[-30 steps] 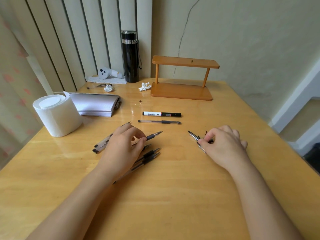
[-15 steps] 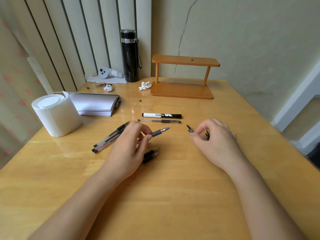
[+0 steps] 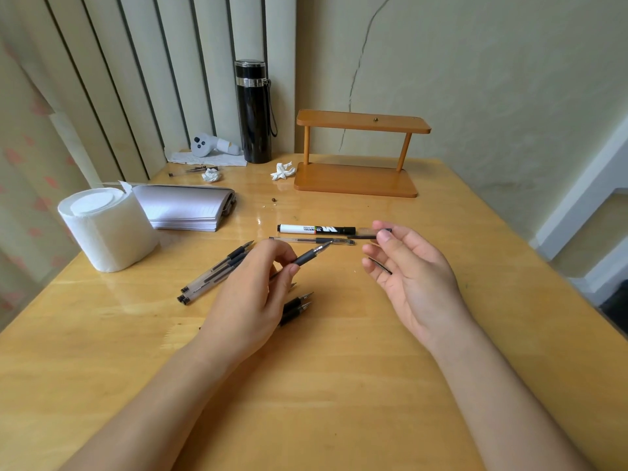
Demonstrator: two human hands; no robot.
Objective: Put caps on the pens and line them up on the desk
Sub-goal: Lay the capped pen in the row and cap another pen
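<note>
Item: uncapped pen (image 3: 307, 255), centre frame, gripped in my left hand (image 3: 251, 294), nib pointing right. Clear cap (image 3: 375, 231), right of centre, pinched at the fingertips of my right hand (image 3: 413, 277), apart from the nib. Risks: a loose pinch drops the cap; a misaligned push inks skin. Unclear: dark sliver (image 3: 380, 266) across right palm; loose pens (image 3: 294, 305) partly under left hand.
</note>
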